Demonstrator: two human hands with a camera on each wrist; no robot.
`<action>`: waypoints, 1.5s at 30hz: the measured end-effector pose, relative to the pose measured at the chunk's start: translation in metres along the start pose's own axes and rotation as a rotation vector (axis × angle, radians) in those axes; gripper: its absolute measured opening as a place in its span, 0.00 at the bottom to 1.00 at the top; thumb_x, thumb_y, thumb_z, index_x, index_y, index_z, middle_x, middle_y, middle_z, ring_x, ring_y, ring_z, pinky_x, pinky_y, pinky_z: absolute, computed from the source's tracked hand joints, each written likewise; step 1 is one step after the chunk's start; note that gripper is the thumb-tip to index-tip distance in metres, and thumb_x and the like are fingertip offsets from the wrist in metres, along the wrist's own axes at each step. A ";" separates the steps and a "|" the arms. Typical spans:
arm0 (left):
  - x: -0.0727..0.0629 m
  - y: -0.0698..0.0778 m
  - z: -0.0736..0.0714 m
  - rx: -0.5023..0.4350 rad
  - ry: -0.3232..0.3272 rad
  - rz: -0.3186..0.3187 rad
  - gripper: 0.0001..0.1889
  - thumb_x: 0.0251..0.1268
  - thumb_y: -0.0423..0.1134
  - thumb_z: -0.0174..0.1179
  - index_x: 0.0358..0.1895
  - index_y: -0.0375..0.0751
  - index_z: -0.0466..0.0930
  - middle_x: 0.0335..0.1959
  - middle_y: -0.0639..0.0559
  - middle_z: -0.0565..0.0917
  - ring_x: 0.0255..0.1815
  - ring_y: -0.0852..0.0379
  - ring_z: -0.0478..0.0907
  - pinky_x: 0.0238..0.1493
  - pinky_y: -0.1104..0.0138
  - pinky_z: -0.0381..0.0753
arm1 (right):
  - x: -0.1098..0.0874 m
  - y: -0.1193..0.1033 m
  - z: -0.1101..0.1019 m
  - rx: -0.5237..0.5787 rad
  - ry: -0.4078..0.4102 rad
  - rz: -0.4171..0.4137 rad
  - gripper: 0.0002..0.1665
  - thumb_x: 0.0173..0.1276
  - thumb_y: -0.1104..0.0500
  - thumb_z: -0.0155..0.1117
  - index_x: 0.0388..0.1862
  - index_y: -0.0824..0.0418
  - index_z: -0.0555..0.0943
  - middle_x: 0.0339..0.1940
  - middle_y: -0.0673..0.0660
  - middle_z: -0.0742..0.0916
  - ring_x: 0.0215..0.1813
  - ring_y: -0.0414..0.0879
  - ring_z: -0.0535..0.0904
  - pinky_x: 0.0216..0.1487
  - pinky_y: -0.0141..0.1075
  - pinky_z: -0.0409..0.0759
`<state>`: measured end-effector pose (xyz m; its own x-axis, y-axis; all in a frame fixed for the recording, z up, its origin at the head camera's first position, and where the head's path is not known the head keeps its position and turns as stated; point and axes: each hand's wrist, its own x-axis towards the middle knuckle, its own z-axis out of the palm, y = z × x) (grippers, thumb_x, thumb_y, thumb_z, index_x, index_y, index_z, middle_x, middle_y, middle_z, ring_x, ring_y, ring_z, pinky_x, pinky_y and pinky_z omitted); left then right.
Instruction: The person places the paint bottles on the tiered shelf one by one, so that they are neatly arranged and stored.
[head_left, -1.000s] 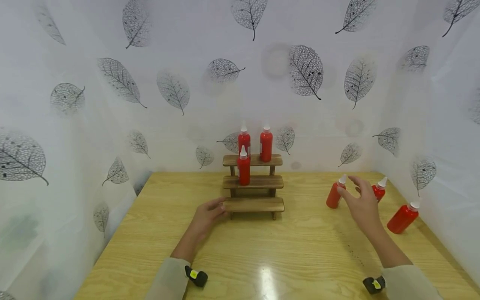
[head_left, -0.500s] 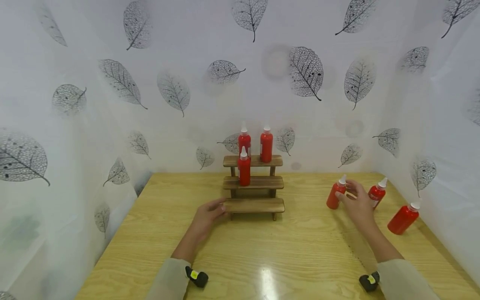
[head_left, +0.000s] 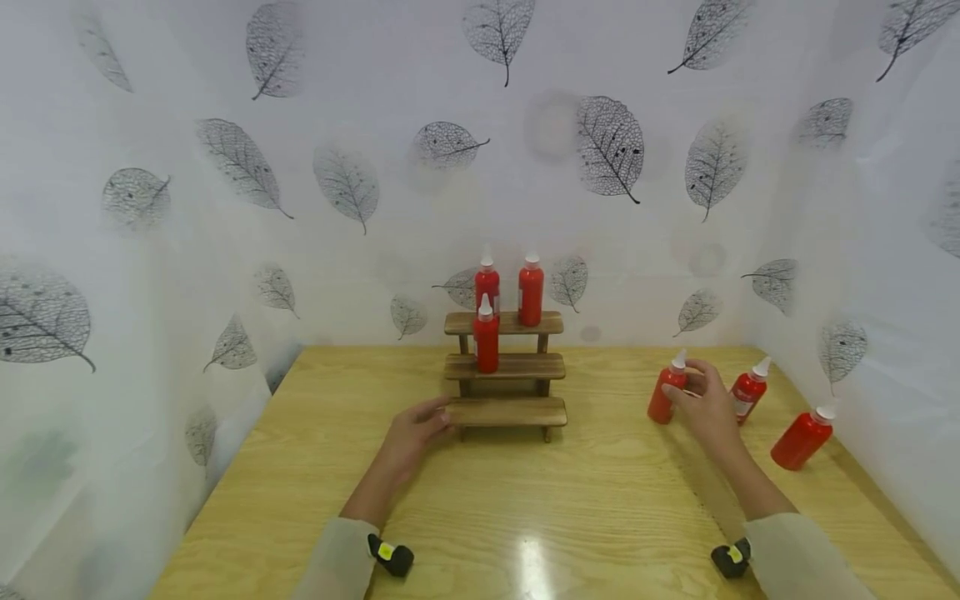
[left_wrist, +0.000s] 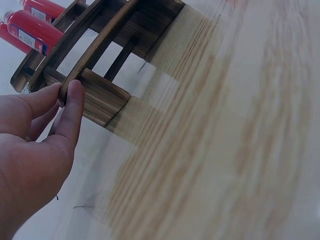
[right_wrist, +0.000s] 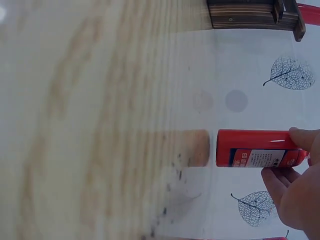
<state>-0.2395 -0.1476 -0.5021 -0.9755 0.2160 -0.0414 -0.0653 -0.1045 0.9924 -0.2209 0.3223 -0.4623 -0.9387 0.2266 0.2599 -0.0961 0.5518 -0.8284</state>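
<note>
My right hand (head_left: 708, 408) grips a red squeeze bottle (head_left: 663, 397) with a white pointed cap, thumb on one side and fingers on the other, near its upper part. In the right wrist view this bottle (right_wrist: 255, 149) shows a printed label, and a narrow gap separates its base from its reflection in the table. A three-step wooden display rack (head_left: 507, 411) stands at the middle back. My left hand (head_left: 411, 433) pinches the left end of its lowest step between thumb and fingers, seen closely at the rack (left_wrist: 95, 50) in the left wrist view.
Two red bottles (head_left: 487, 343) stand one before the other at the rack's left, on the middle and top steps. Another bottle (head_left: 531, 293) is on the top step's right. Right of my right hand are two more bottles, one nearer (head_left: 802, 439) and one farther (head_left: 748, 392).
My right hand has moved left and its fingers have closed round the bottle. That bottle has shifted slightly left and toward me. The left hand stays on the rack.
</note>
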 end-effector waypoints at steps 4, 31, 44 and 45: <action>0.000 0.000 -0.001 -0.001 0.011 -0.007 0.25 0.73 0.31 0.58 0.69 0.28 0.69 0.63 0.31 0.75 0.47 0.55 0.85 0.61 0.63 0.84 | -0.003 -0.007 0.000 0.005 -0.014 -0.015 0.40 0.73 0.52 0.65 0.76 0.63 0.60 0.63 0.73 0.80 0.59 0.53 0.78 0.44 0.11 0.73; 0.003 -0.003 -0.004 -0.028 0.014 -0.025 0.24 0.72 0.30 0.59 0.69 0.29 0.70 0.65 0.32 0.74 0.48 0.54 0.85 0.60 0.64 0.85 | 0.005 -0.120 0.049 0.164 -0.132 -0.224 0.37 0.70 0.56 0.69 0.74 0.58 0.65 0.60 0.67 0.84 0.59 0.61 0.82 0.58 0.35 0.85; 0.003 -0.002 -0.003 -0.010 0.005 -0.029 0.24 0.73 0.30 0.57 0.69 0.27 0.69 0.67 0.29 0.72 0.49 0.54 0.85 0.59 0.64 0.85 | 0.022 -0.144 0.080 0.242 -0.152 -0.270 0.35 0.69 0.59 0.70 0.71 0.60 0.67 0.59 0.66 0.84 0.60 0.59 0.82 0.62 0.50 0.83; 0.003 -0.002 -0.003 -0.010 0.004 -0.028 0.24 0.73 0.30 0.57 0.69 0.27 0.69 0.67 0.29 0.72 0.49 0.54 0.85 0.60 0.64 0.85 | 0.023 -0.146 0.083 0.246 -0.152 -0.271 0.35 0.69 0.59 0.70 0.71 0.59 0.67 0.59 0.66 0.84 0.60 0.58 0.82 0.63 0.51 0.83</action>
<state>-0.2432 -0.1498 -0.5045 -0.9741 0.2152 -0.0693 -0.0943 -0.1084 0.9896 -0.2558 0.1809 -0.3768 -0.9051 -0.0323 0.4241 -0.4060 0.3624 -0.8389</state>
